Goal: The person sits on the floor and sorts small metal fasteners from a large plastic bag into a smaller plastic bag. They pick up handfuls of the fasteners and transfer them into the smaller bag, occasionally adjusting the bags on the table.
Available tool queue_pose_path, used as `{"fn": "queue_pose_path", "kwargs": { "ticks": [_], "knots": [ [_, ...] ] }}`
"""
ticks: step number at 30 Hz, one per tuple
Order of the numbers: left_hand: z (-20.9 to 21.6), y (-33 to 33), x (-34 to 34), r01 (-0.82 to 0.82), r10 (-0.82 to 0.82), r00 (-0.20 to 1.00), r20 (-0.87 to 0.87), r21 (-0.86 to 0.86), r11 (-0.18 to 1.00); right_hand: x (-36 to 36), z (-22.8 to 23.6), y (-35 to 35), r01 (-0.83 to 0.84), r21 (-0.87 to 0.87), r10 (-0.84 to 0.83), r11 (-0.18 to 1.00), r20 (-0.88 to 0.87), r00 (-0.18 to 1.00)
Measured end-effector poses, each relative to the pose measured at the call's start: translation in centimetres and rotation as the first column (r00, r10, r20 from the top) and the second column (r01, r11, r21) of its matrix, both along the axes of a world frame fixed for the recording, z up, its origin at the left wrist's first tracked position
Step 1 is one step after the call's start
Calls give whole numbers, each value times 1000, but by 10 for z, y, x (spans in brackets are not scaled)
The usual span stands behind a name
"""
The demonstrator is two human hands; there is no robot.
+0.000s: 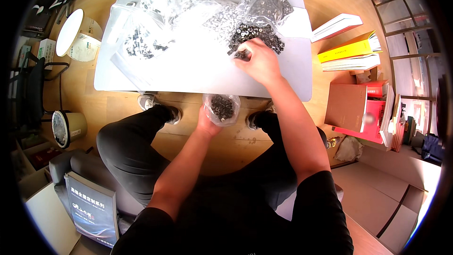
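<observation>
R hand (pixel 260 61) pinched narrow (can't tell if gripping) at near edge of loose dark metal-looking small-parts pile (pixel 258 31), long axis approx. L–R, just ahead. L hand (pixel 206 120), farther off, holds clear plastic bag (pixel 234 115) w/ dark bits (pixel 222 106), behind-left of R.

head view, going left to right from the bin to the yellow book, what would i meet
Bin → parts bag → left hand → right hand → yellow book.
</observation>
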State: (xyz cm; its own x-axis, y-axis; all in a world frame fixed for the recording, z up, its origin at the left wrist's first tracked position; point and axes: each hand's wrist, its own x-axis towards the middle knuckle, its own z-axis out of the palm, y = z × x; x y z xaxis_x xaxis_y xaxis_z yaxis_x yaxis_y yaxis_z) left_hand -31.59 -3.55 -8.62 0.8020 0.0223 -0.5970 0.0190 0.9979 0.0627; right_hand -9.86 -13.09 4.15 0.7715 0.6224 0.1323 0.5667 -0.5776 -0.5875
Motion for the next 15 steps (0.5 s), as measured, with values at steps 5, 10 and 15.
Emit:
{"fn": "queue_pose_path", "kwargs": {
  "ticks": [5,10,15],
  "knots": [
    [1,1,0,6,-6,1000,-13,-14,1000,-3,-5,6,1,-7,-1,1000,-14,1000],
    [3,3,2,-5,5,1000,-11,0,1000,-25,0,0,-127,-12,126,992,-59,990],
    [20,4,5,-14,14,999,38,3,1000,-65,26,-9,-473,57,456,879,-388,801]
  ]
}}
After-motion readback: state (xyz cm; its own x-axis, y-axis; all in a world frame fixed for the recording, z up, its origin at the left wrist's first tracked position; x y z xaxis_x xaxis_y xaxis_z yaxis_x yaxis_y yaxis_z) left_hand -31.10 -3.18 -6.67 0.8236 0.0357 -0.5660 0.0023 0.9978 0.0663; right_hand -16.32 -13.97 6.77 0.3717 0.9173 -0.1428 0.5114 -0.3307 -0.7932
